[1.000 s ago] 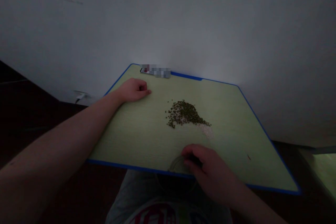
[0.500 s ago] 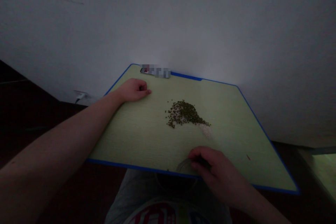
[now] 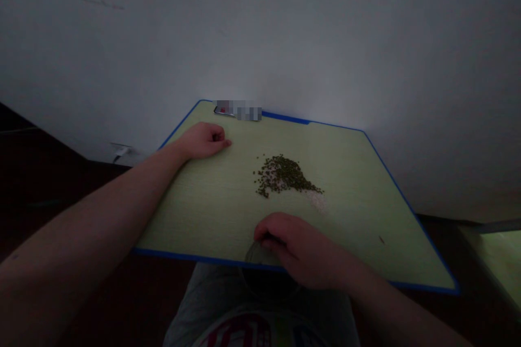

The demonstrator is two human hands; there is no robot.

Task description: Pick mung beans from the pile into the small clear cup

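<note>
While the left hand (image 3: 202,141) rests on the far left part of a pale green board (image 3: 350,211), its fingers curled loosely toward the palm and holding nothing, the right hand (image 3: 295,249) sits at the board's near edge with its fingers (image 3: 271,226) bent over a clear round container (image 3: 255,256); that grip looks narrow and closed on the container's upper edge. The container's round outline shows no clear long axis, and the dim light and its transparency leave unclear which way its mouth faces; it lies under and just to the left of the fingertips, partly hidden by them, and it reaches the board's blue edge (image 3: 285,118) nearest the person, with its lower part seeming to hang past that edge above the person's lap. A heap of small dark green beans (image 3: 283,176) lies near the middle of the board, well apart from both hands but nearer the right one; a pale patch of fine grains (image 3: 316,200) touches the heap's right end. A small dark fleck (image 3: 381,239) lies toward the board's right side; a pixelated flat object (image 3: 238,111) sits at the far edge, beyond the left hand. The left forearm (image 3: 101,200) crosses the board's near left corner; a printed shirt (image 3: 260,333) shows below the board, and a white wall (image 3: 260,27) rises behind it, with a small white plug (image 3: 121,152) low on the left.
</note>
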